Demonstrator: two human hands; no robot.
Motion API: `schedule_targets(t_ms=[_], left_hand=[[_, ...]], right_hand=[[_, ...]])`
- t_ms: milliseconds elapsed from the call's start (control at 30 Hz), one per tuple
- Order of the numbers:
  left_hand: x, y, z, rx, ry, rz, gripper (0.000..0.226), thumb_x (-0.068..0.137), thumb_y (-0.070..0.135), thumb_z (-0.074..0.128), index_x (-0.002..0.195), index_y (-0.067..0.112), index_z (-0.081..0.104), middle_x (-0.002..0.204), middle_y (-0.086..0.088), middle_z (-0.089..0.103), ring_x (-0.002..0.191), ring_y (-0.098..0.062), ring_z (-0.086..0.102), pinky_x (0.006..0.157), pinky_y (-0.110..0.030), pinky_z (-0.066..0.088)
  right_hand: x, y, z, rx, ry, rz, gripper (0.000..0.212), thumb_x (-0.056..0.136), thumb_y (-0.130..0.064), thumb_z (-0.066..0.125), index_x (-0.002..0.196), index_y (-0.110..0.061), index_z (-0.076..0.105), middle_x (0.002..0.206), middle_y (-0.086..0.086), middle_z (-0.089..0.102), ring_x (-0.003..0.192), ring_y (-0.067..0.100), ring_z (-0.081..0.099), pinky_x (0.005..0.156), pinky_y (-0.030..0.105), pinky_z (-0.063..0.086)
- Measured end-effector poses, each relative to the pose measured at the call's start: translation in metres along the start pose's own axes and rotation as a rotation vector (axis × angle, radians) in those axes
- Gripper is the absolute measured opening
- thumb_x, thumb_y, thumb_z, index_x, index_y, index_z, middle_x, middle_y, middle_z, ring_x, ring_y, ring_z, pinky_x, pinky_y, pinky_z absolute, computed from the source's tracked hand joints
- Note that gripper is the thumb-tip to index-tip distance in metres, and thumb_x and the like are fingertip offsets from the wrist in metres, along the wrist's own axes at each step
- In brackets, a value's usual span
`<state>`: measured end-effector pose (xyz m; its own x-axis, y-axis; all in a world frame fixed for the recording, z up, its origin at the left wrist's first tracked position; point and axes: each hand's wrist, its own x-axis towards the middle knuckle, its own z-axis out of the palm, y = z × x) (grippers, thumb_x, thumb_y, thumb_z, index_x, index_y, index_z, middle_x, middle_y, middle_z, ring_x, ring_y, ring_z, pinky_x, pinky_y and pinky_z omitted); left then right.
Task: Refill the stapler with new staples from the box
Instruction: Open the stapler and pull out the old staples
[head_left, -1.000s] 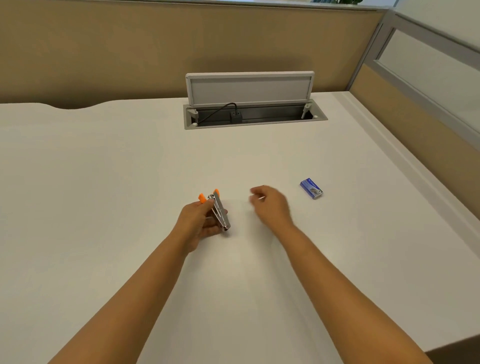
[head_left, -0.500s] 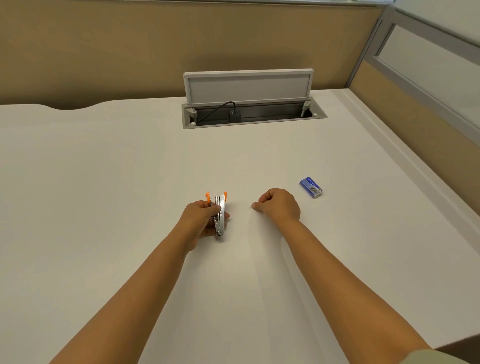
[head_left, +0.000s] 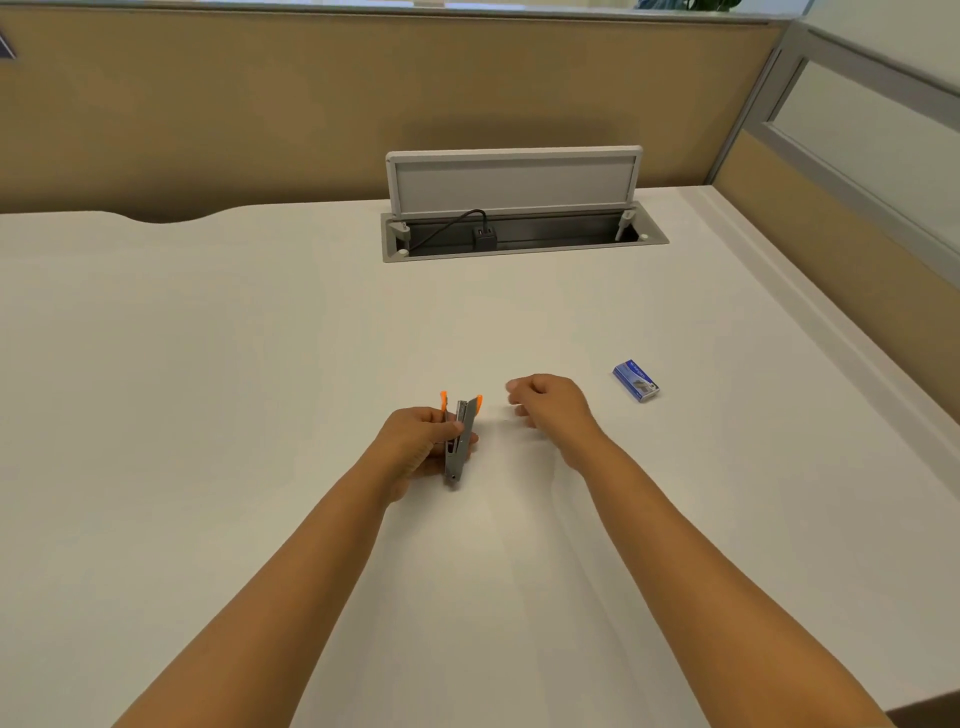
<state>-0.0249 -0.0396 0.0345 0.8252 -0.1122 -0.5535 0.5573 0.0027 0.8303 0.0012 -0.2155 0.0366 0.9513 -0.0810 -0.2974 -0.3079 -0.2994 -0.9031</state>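
On desk (head_left: 208, 364), stapler (head_left: 460, 441) within left hand (head_left: 415, 441).

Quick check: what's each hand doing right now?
Left hand: closed on the stapler.
Right hand: loosely curled; cannot tell if it holds anything.

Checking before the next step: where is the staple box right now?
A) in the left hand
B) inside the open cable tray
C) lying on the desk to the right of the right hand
C: the staple box lies on the desk, apart from the right hand; the left hand holds the stapler.
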Motion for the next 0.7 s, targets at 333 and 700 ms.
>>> schedule_targets(t_ms=[333,700], left_hand=[[-0.003,0.001,-0.005,0.06,0.002,0.079,0.008,0.089,0.01,0.059,0.09,0.009,0.066,0.092,-0.014,0.073,0.073,-0.022,0.07,0.063,-0.027,0.055],[-0.003,0.001,-0.001,0.014,0.091,0.15,0.021,0.091,0.017,0.059,0.105,0.005,0.067,0.09,-0.01,0.072,0.079,-0.017,0.069,0.065,-0.026,0.046]], right_hand=[[-0.005,-0.013,0.015,0.151,-0.274,-0.004,0.017,0.083,-0.007,0.066,0.099,-0.001,0.065,0.079,0.004,0.065,0.067,0.012,0.063,0.064,0.013,0.056],[-0.012,-0.011,0.026,0.321,-0.155,-0.014,0.009,0.084,-0.004,0.063,0.093,-0.002,0.063,0.079,0.006,0.065,0.069,0.014,0.064,0.065,0.014,0.056]])
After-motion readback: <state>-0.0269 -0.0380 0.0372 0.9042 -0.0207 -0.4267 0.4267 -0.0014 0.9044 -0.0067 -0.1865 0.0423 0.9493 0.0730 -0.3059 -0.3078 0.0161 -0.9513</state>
